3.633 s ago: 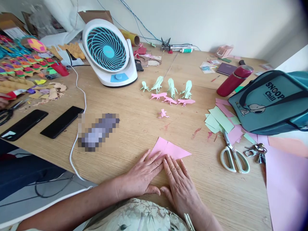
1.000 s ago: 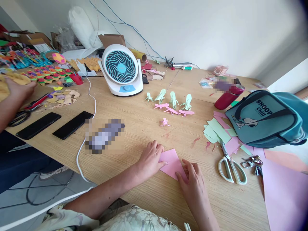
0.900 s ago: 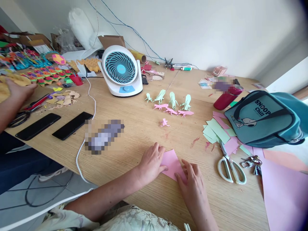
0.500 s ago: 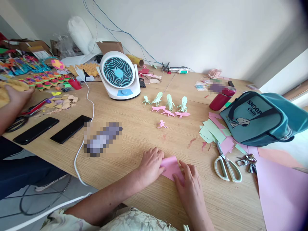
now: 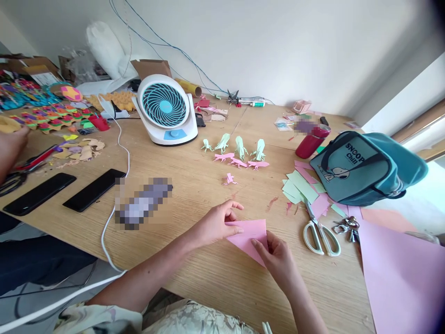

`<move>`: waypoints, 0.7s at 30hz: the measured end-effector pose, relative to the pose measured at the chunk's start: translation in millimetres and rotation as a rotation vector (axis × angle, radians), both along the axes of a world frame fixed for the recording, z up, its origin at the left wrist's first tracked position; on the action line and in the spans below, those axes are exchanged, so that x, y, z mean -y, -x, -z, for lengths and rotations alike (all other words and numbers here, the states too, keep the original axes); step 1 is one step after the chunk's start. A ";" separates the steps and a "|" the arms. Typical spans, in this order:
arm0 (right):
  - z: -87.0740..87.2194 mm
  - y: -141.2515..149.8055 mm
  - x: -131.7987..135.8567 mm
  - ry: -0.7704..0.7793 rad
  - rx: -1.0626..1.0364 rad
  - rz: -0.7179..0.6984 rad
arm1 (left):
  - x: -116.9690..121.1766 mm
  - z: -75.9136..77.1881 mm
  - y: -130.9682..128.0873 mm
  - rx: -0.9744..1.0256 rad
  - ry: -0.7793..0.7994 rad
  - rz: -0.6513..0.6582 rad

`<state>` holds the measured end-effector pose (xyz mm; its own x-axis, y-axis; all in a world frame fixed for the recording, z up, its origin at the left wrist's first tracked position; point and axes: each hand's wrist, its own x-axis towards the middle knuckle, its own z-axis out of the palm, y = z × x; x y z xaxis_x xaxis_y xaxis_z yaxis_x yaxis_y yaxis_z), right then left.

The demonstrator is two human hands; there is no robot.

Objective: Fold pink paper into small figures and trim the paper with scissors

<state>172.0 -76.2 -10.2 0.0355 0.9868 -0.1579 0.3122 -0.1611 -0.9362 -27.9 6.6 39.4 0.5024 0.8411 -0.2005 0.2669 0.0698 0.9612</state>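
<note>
A piece of pink paper [image 5: 251, 236], folded into a roughly triangular shape, is held up between my two hands near the table's front. My left hand [image 5: 222, 222] pinches its left corner, thumb on top and index finger raised off it. On the right edge, my right hand [image 5: 276, 253] grips the paper with the thumb on its face and the fingers behind, partly hidden. Beyond my hands stand a small pink folded-paper figure [image 5: 229, 179], several pink paper animals [image 5: 239, 162] and several green paper animals [image 5: 240, 146].
Scissors [image 5: 318, 236], keys [image 5: 349, 226], cut paper pieces [image 5: 301, 185], a large pink sheet [image 5: 399, 273], a teal bag [image 5: 354, 171] and a red bottle [image 5: 310, 141] lie right. Left are a fan [image 5: 166, 109], two black phones [image 5: 93, 190], a white cable [image 5: 113, 218] and another person's arm [image 5: 12, 148].
The pink paper has been lifted and turned, now showing a triangular face. My left index finger has come off it; my right hand has shifted to grip the right edge. The view has swung slightly.
</note>
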 end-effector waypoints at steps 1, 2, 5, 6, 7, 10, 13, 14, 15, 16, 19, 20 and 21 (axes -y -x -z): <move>-2.1 -0.8 -3.5 0.023 -0.054 0.010 | -2.3 -0.6 -0.5 0.083 0.046 -0.027; -4.2 -1.1 -7.6 0.036 -0.113 0.027 | -4.2 -0.6 -1.3 0.171 0.094 -0.059; -13.5 0.7 -22.0 0.025 -0.268 0.116 | -8.2 3.5 -4.8 0.352 0.211 -0.116; -17.8 2.1 -27.0 0.016 -0.308 0.149 | -9.2 5.8 -6.2 0.365 0.228 -0.120; -22.2 3.8 -32.0 0.013 -0.344 0.178 | -10.2 8.3 -7.6 0.359 0.233 -0.129; -32.2 9.3 -45.3 0.021 -0.428 0.218 | -14.2 14.0 -12.3 0.371 0.202 -0.214; -30.1 13.8 -54.5 0.062 -0.437 0.226 | -20.1 14.9 -16.6 0.421 0.184 -0.250; -26.7 14.9 -56.6 0.078 -0.427 0.222 | -22.3 14.8 -17.7 0.434 0.179 -0.261; -22.3 15.9 -58.1 0.092 -0.417 0.212 | -24.4 15.0 -18.5 0.444 0.171 -0.281; -17.4 16.6 -59.1 0.104 -0.406 0.201 | -26.4 15.7 -19.1 0.452 0.162 -0.308; -3.1 18.0 -59.8 0.130 -0.367 0.186 | -30.5 22.2 -20.0 0.459 0.142 -0.357; 0.8 18.2 -59.6 0.136 -0.355 0.186 | -31.0 25.9 -20.3 0.454 0.145 -0.346; 4.1 18.4 -59.3 0.139 -0.345 0.186 | -31.1 30.1 -20.9 0.446 0.154 -0.323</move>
<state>153.6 -16.9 -14.2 0.1331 0.9369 -0.3232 -0.0626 -0.3175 -0.9462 -7.0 37.7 9.2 0.2886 0.9439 -0.1603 -0.2210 0.2286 0.9481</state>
